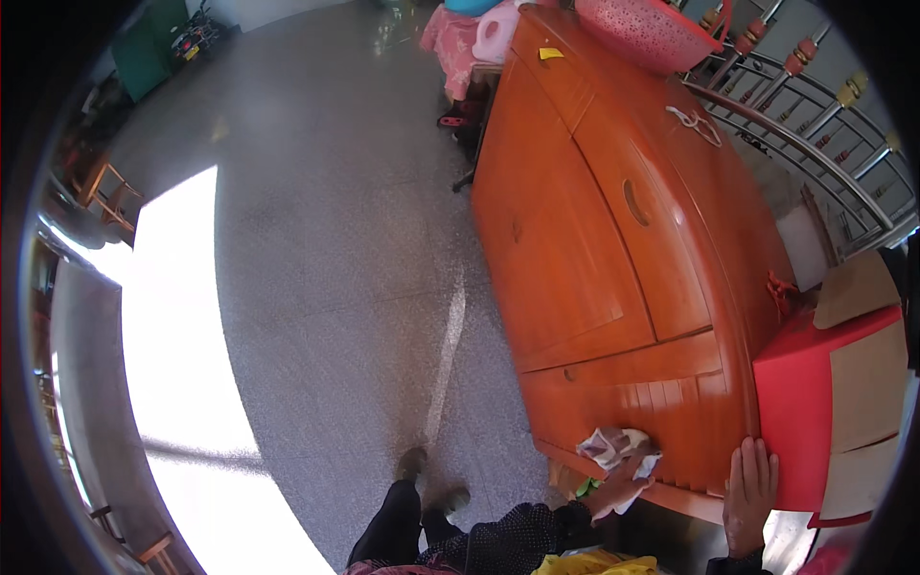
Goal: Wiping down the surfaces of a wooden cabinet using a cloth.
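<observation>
My left hand (622, 485) presses a crumpled, pale patterned cloth (611, 444) against the lower front of a glossy orange-brown wooden cabinet (575, 237). Some of the cloth hangs below the fingers. My right hand (751, 481) lies flat over the cabinet's near top corner, fingers stretched out and nothing held. Right beside it stands a red box (794, 417) with brown cardboard panels. The cabinet front has drawers and doors with curved recessed handles (635, 203).
On the cabinet top are a pink plastic basket (650, 32), a white cord (696, 126) and a red string (780, 291). A metal railing (805, 136) runs behind. A pink jug (496, 32) stands beyond the far end. Bright sunlight (180, 323) falls across the speckled floor (345, 251).
</observation>
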`<state>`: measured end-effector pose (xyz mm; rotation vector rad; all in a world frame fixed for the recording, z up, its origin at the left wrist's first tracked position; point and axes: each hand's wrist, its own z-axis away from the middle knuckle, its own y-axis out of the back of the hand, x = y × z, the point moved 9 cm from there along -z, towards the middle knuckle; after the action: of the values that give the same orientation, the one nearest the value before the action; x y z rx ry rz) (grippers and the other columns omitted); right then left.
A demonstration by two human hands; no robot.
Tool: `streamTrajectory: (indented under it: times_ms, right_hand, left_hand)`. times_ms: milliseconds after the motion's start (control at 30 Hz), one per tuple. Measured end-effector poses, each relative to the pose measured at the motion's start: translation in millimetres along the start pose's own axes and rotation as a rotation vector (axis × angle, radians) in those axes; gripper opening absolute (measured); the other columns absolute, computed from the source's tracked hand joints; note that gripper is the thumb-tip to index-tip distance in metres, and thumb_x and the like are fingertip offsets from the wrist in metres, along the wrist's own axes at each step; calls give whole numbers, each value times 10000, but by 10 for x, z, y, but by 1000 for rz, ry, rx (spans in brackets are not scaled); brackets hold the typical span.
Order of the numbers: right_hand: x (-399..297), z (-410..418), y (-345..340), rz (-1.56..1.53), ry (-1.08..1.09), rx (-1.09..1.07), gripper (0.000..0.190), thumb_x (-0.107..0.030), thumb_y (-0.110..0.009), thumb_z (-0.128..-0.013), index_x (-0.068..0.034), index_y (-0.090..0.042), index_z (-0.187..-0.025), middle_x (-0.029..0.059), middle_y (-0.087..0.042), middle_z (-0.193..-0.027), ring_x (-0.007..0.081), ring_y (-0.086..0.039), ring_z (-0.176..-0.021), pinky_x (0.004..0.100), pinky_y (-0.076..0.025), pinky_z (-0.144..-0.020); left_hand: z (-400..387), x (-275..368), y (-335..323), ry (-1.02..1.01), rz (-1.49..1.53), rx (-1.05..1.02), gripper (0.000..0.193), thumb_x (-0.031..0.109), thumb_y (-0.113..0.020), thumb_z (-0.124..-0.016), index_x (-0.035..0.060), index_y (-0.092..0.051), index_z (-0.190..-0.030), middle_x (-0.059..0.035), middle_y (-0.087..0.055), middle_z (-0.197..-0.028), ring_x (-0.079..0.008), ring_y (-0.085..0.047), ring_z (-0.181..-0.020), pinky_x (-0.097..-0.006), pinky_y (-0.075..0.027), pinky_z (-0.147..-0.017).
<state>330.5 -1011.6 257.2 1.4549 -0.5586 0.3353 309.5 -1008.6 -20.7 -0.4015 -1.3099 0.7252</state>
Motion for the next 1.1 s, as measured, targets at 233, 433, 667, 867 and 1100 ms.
streamTrajectory:
  times_ms: [233,433,667,867,1100]
  right_hand:
    - [46,67,-90,31,6,45,360,-192,-453,-1012,-32,-528,-1326,174,-559,-1351,358,-508,-1294,529,-381,-1086]
    - [9,-160,279,-224,-24,-24,473,-176,-364,-994,-36,-440,-1439,119,-416,-1519,284,-368,-1423,475,-257,-1170]
    - [50,-36,268,-307,-41,-74,516,-140,-402,-941,-44,-430,-1447,112,-382,-1541,288,-316,-1451,480,-227,-1188]
    - [-2,81,46,-161,-21,-115,618,-70,-447,-889,-65,-329,-1496,60,-323,-1578,271,-297,-1461,459,-228,-1199]
    - [-282,-114,71,-669,-760,153,586,-112,-421,-1019,-54,-168,-1544,57,-262,-1597,267,-391,-1403,424,-338,-1144]
  left_hand:
    - [287,780,-495,-164,211,-308,814,322,-625,-927,190,-137,-1565,-181,-138,-1598,-323,-189,-1468,-420,-228,-1181]
    - [286,1425,-327,-45,442,-370,744,155,-581,-956,122,-157,-1568,-81,-392,-1474,-164,-512,-1228,-283,-395,-1035]
    - [116,1889,54,52,734,-355,734,229,-616,-948,89,-206,-1541,-80,-451,-1421,-192,-442,-1298,-329,-376,-1074]
    - [118,2828,459,-10,1041,-469,573,511,-475,-985,68,-522,-1346,-154,-624,-1260,-293,-641,-1089,-446,-523,-944]
    - [-135,2886,1413,-9,899,-204,562,507,-499,-973,84,-531,-1341,-145,-619,-1272,-289,-645,-1084,-444,-523,-944]
